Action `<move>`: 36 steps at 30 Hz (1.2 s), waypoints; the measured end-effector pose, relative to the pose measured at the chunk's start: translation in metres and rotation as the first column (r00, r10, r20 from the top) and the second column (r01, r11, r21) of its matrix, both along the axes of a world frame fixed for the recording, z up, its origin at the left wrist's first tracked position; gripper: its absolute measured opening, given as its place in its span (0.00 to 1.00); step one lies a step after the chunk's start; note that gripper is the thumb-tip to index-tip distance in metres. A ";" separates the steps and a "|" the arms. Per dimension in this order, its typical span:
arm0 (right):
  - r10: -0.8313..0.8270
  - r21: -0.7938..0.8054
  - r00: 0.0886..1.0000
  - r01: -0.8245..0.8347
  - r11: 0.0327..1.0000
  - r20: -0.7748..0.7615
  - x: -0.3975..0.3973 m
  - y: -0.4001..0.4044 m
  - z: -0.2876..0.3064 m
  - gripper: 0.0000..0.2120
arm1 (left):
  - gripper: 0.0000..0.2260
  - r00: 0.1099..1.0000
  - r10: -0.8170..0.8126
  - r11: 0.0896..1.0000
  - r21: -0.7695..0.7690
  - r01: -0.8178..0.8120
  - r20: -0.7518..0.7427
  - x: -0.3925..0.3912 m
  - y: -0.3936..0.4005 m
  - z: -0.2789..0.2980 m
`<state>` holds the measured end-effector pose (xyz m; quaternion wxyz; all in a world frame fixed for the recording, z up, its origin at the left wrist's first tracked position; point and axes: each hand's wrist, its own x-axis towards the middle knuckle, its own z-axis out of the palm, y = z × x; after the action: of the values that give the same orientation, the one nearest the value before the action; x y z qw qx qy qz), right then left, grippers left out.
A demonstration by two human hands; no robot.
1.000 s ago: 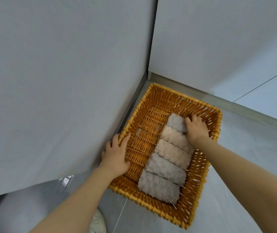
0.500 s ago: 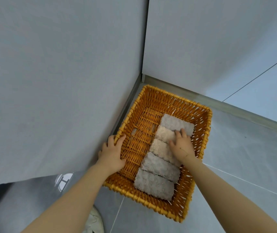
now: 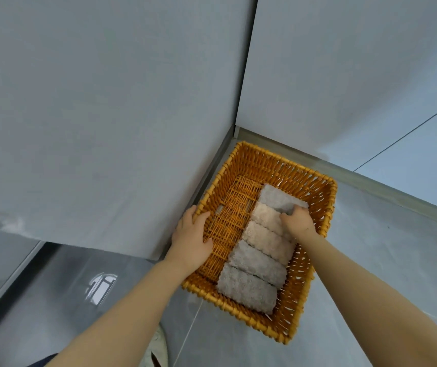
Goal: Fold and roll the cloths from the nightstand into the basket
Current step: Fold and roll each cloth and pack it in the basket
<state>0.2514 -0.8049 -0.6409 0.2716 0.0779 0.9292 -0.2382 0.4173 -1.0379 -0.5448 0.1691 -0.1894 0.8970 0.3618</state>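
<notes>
Five rolled cloths (image 3: 258, 250) rowed in basket (image 3: 328, 207); right hand (image 3: 296, 221) gripping far roll, left hand (image 3: 192, 238) holding rim; nearly done.

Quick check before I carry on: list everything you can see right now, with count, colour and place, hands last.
wicker basket: one, orange, on the floor in the wall corner
rolled cloths: five, in a row along the basket's right side; far grey cloth, two beige ones, two grey ones nearest
floor: grey tiles
walls: two, pale grey, meeting behind the basket
left hand: one, gripping the basket's left rim
right hand: one, fingers curled on the far grey cloth
</notes>
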 end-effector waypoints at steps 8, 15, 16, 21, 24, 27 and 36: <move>0.055 -0.338 0.971 -0.133 0.932 -0.233 0.086 -0.038 0.125 0.18 | 0.21 0.999 0.012 0.987 0.161 -0.003 -0.053 0.012 0.007 0.069; 0.185 -0.488 0.947 -0.297 0.821 -0.264 0.132 -0.054 0.216 0.12 | 0.17 0.979 0.096 0.971 0.233 -0.052 -0.178 0.061 0.011 0.152; 0.213 -0.489 0.933 -0.336 0.805 -0.289 0.141 -0.058 0.230 0.11 | 0.16 0.973 0.120 0.969 0.238 -0.070 -0.199 0.072 0.009 0.163; 0.320 -0.507 0.863 -0.492 0.707 -0.391 0.185 -0.080 0.302 0.10 | 0.13 0.916 0.277 0.929 0.326 -0.178 -0.289 0.124 -0.008 0.220; 0.392 -0.508 0.814 -0.576 0.640 -0.429 0.214 -0.100 0.340 0.10 | 0.13 0.879 0.329 0.908 0.371 -0.194 -0.345 0.158 -0.027 0.252; 0.480 -0.520 0.758 -0.653 0.551 -0.442 0.240 -0.129 0.370 0.09 | 0.12 0.825 0.407 0.870 0.443 -0.219 -0.392 0.195 -0.050 0.279; 0.632 -0.501 0.571 -0.806 0.314 -0.523 0.309 -0.258 0.431 0.09 | 0.12 0.584 0.659 0.744 0.526 -0.413 -0.474 0.309 -0.139 0.334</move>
<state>0.5599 -1.0624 -0.2102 0.2468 -0.4839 0.7222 -0.4284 0.7263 -1.1764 -0.2108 -0.2314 -0.2883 0.7137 0.5949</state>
